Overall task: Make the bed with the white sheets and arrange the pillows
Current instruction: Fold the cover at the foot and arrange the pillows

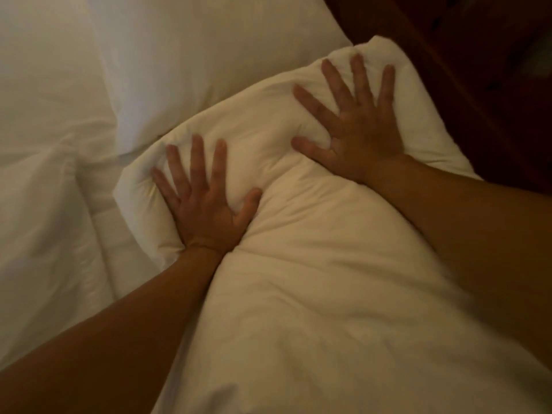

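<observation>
Pillow [298, 264] under left hand [203, 201]; right hand [355, 135] pressing its top

- No text, label, brand, number or sign could be read on the pillow [298, 264] or on the sheet [44, 189].
</observation>
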Demonstrator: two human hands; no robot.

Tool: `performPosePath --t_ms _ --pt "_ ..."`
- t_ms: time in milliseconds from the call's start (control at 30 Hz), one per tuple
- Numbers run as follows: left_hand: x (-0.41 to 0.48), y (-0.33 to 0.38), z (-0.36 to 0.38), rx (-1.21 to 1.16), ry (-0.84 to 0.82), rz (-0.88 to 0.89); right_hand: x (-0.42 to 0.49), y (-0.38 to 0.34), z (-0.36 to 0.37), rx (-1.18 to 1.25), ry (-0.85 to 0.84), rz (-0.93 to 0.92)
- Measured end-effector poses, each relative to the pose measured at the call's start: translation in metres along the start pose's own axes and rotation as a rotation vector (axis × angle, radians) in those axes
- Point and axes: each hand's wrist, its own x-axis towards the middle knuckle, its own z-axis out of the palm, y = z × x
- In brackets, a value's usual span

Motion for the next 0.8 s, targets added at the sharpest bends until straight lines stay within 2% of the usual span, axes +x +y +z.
performPosePath --t_ms 100,167,267,367,433,500,600,700,800 --pt "0.001 0.002 -0.012 -0.001 -0.118 -0.018 -0.001 -0.017 -0.021 0.023 -0.144 0.122" --pt "0.003 0.005 -0.026 -0.016 -0.174 -0.011 -0.018 -0.027 -0.049 0.166 -0.211 0.221" --pt "-0.002 0.009 -0.065 -0.092 -0.205 -0.023 -0.089 -0.036 -0.095 0.355 -0.183 0.257" --pt "-0.053 0.039 -0.128 -0.444 -0.149 0.09 -0.189 -0.037 -0.115 0.242 -0.233 0.25" --pt "-0.124 0.074 -0.165 -0.646 -0.236 0.277 -0.239 -0.027 -0.112 0.197 -0.307 0.346" --pt "-0.189 0.096 -0.169 -0.535 -0.304 0.467 -0.271 -0.011 -0.101 0.205 -0.356 0.416" --pt "-0.222 0.103 -0.149 -0.286 -0.363 0.538 -0.295 0.004 -0.083 0.203 -0.386 0.373" --pt "-0.219 0.106 -0.156 -0.318 -0.362 0.514 -0.305 0.017 -0.084 0.188 -0.323 0.436" --pt "-0.247 0.1 -0.167 -0.386 -0.384 0.537 -0.334 0.027 -0.082 0.111 -0.377 0.475"
